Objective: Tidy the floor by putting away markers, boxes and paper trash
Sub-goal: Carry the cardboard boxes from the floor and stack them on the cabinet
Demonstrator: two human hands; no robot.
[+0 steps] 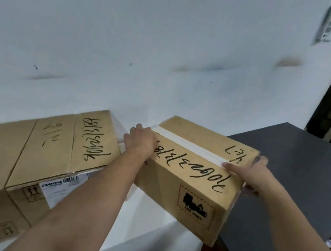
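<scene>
Step in hand: putting a box away. We carry the taped box [191, 173] with both hands, tilted, its near corner lower than its far end.

Left hand [141, 141]: on the far left end, fingers hooked over the edge, gripping the box. Right hand [254, 174]: clamped round the right end, thumb on top beside the white tape strip [189, 145], fingers wrapped under; the fingertips are hidden.

Position: the box sits between the big carton stack [38, 144] on our left and the dark table [303, 179] on our right, close to the white wall [131, 33]. Its right end overlaps the table edge; we cannot tell whether the underside touches it.

Judgement: the box is mid-placement, destination unclear, either table or stack. The next move calls for levelling the box, lowering it squarely onto a surface, then loosening both hands once it bears its own weight. Markers and paper trash are not in sight here.
</scene>
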